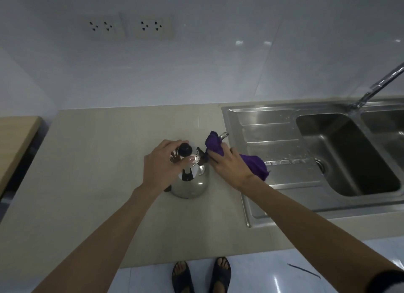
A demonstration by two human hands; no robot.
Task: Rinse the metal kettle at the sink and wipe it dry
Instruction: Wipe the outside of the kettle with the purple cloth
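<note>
Kettle upright on the beige bench, just left of the steel sink. Left hand laid over the lid, fingers curled beside the black knob, steadying it. Right hand clenched on a purple cloth, pressed around the spout. Tap above the basin.

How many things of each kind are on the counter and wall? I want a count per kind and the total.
Metal kettle: 1
Purple cloth: 1
Sink basins: 2
Faucet: 1
Wall socket plates: 2
Total: 7
</note>
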